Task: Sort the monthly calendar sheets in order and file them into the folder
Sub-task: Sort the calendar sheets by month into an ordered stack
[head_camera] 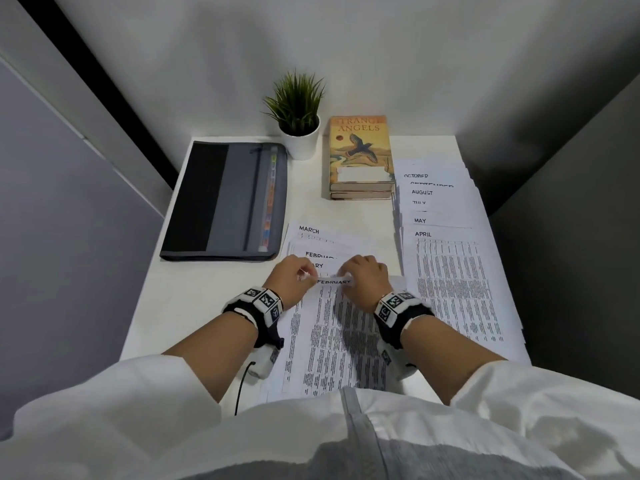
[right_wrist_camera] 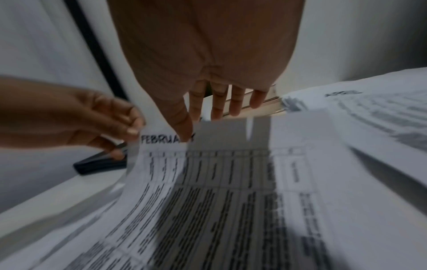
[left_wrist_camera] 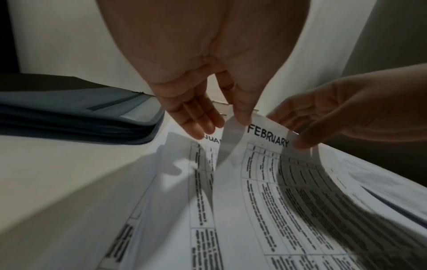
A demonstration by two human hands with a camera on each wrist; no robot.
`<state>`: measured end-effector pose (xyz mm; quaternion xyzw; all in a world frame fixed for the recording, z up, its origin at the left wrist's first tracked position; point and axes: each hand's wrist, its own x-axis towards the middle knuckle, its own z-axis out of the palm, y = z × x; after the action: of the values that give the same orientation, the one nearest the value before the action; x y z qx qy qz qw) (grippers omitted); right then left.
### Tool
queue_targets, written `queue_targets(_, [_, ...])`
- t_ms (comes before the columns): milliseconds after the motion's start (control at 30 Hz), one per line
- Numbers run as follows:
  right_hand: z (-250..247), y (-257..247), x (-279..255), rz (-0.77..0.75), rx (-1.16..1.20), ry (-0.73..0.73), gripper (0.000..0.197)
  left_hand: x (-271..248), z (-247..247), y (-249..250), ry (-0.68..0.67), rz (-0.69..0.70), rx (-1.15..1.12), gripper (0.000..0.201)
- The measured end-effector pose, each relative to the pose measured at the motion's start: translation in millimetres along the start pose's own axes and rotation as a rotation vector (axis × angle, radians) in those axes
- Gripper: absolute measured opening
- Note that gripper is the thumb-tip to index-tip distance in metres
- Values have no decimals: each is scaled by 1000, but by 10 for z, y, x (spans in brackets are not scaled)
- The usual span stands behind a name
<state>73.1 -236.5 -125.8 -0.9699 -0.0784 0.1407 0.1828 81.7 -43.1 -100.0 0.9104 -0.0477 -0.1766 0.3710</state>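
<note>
A calendar sheet headed FEBRUARY (head_camera: 334, 327) is lifted by its top edge over the sheets in front of me. My left hand (head_camera: 306, 273) pinches its top left corner (left_wrist_camera: 233, 131), and my right hand (head_camera: 343, 274) pinches the top edge by the heading's end (right_wrist_camera: 161, 140). Under it lie a JANUARY sheet (left_wrist_camera: 211, 141), a second FEBRUARY sheet (head_camera: 320, 255) and a MARCH sheet (head_camera: 309, 230). A fanned pile with APRIL (head_camera: 457, 289) on top and later months behind it lies at the right. The grey and black zip folder (head_camera: 225, 202) lies closed at the back left.
A potted plant (head_camera: 299, 133) and a stack of books (head_camera: 360, 157) stand at the back of the white table (head_camera: 162, 306). Walls close the table in at the back and right. A cable hangs from my left wrist at the front edge.
</note>
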Motion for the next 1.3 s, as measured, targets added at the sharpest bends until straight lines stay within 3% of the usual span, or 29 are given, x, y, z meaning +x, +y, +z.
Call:
queue_targets(200, [91,75,29,-86,-49,14,10,115,-80,-143,121,-201,-85,39])
queue_targets(300, [85,112,43,-100,-16,7,14,214,-54,-248,53,-337,-93,57])
queue_targets(367, [85,134,68,-98,6,-4,14,257,-17,-312,11,-382,-152,58])
queue_targets(400, [89,140,86,-96,17,-12,14,259,9,-342,7,-389,-185,50])
queue_targets(467, [105,147,117,-88,32,-24,15,245,46,-394,-6,-382,-111,16])
queue_targets(567, [154,150,133,-68,35,-49,18,175,81,-495,-42,-387,5,37])
queue_targets(667, [228,152,87,-79,51,-55,21,72,86,-519,-84,-400,26,39])
queue_targets(733, [275,149,48,-92,81,-65,20,17,67,-528,-118,-442,-34,34])
queue_targets(833, [320,131,-1,-110,101,-90,11,-26,33,-511,-176,-477,-212,11])
queue_targets(900, [319,115,-28,-115,96,-88,5,-37,15,-460,-150,-438,-229,16])
queue_targets(1100, [216,41,-136,-30,207,-94,21,-20,-1,-330,25,-295,-87,46])
queue_targets(1200, [146,7,-184,51,393,-18,27,-30,19,-308,1,-307,-99,48])
queue_targets(1300, [116,11,-179,37,386,30,28,-49,38,-323,-37,-315,-149,37])
